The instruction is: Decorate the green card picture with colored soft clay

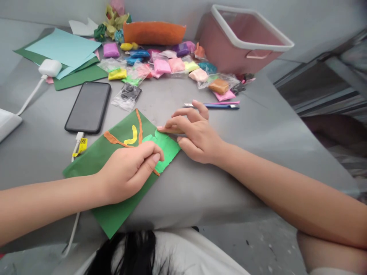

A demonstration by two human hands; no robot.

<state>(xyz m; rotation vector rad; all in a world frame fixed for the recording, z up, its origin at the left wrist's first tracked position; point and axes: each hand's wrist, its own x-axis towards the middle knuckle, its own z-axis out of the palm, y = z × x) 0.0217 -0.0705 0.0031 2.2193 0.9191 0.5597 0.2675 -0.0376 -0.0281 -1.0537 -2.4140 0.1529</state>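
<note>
A dark green sheet of paper (120,217) lies slanted on the table beneath my left hand. Bright green clay (169,151) is spread flat over its right corner. Orange clay strips (139,126) and a curved yellow clay piece (133,135) are stuck to the sheet beside it. My left hand (133,168) rests on the sheet with fingers curled and thumb against them; whatever it may hold is hidden. At the clay's upper edge, my right hand (195,133) touches down with its index fingertip, the other fingers stretched apart.
Behind the sheet lie several bagged clay packs (162,67) and a blue cutter (223,106). A pink basket (229,49) stands at the back right. To the left are a phone (88,107) on a cable, a white charger (50,68) and coloured paper sheets (65,47).
</note>
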